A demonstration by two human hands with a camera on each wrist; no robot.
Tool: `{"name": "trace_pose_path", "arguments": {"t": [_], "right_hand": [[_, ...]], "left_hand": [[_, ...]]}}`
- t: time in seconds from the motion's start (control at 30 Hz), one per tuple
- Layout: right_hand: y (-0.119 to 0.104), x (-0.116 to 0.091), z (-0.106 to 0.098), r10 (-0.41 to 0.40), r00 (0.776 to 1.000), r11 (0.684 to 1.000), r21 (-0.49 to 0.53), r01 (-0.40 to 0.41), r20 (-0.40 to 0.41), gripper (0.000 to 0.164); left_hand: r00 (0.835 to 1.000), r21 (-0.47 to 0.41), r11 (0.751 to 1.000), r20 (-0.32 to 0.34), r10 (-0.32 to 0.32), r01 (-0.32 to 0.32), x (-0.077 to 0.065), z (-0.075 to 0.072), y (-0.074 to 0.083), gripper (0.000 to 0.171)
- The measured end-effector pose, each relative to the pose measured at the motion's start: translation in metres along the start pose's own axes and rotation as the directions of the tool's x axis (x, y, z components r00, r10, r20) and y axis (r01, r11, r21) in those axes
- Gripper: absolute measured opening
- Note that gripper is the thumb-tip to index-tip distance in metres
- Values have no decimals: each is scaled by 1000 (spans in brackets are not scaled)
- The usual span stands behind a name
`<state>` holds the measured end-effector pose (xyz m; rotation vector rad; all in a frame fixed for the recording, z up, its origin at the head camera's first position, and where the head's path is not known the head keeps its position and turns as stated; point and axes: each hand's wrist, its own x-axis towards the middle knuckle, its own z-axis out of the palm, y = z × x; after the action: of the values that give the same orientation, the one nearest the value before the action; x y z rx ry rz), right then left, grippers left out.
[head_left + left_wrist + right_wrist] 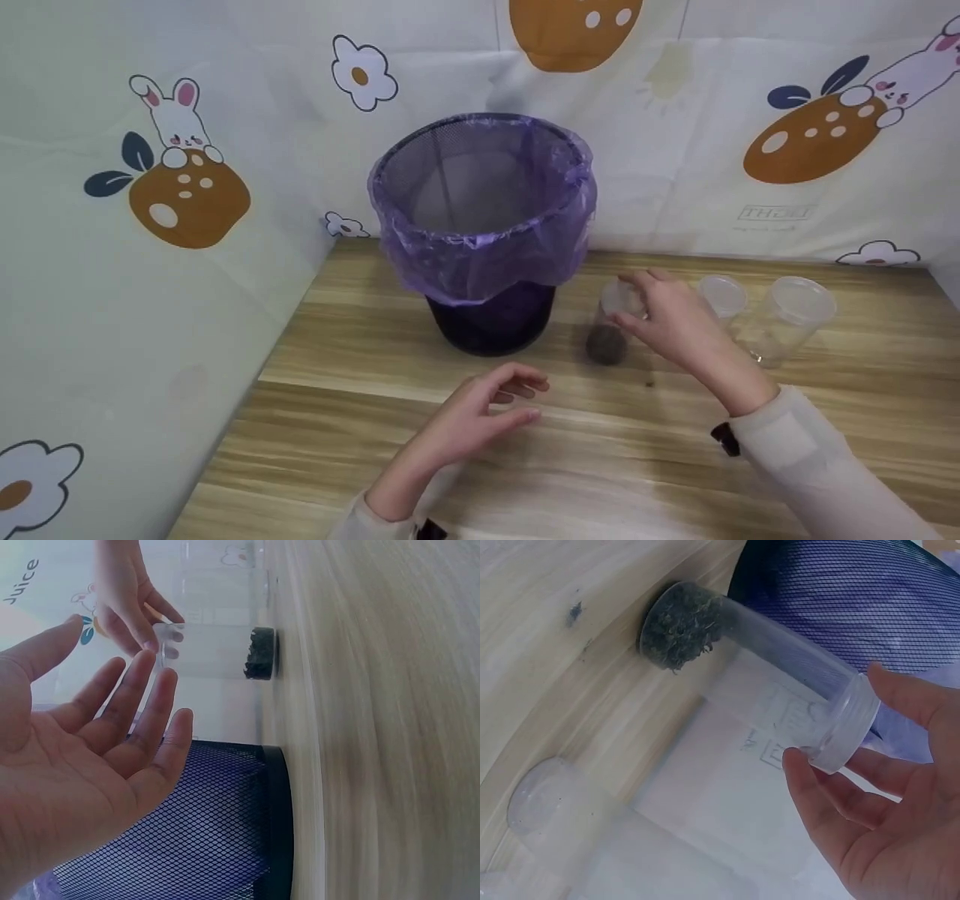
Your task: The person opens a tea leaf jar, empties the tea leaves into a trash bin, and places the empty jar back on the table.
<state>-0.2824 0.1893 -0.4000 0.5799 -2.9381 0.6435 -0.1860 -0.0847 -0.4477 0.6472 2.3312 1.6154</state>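
Observation:
A clear plastic jar (606,341) stands upright on the wooden table, just right of the bin. Dark, dry, leaf-like bits (682,626) fill its bottom, and a translucent lid (847,727) caps it. My right hand (679,322) holds the jar by this lid, thumb on one side and fingers on the other. In front of the bin, my left hand (484,412) hovers over the table with loosely spread fingers. Its palm is bare in the left wrist view.
A black mesh bin (491,322) lined with a purple bag (480,262) stands near the back wall. Two more clear lidded jars (791,322) (724,296) are on the right. Dark crumbs (574,613) lie on the table (585,480).

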Motion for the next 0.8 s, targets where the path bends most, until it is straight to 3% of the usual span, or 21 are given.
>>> {"name": "trace_pose_path", "arguments": {"t": [0.2, 0.47, 0.8], "right_hand": [[-4, -11, -7, -23, 998, 997, 76, 28, -63, 53], [-12, -30, -17, -3, 999, 973, 228, 15, -53, 51], [-20, -52, -28, 18, 999, 941, 339, -7, -29, 52]], "left_hand": [[1000, -23, 1000, -29, 9, -10, 4, 2, -1, 33], [999, -35, 999, -47, 15, -17, 7, 5, 0, 34], [997, -31, 1000, -83, -7, 5, 12, 12, 0, 38]]}}
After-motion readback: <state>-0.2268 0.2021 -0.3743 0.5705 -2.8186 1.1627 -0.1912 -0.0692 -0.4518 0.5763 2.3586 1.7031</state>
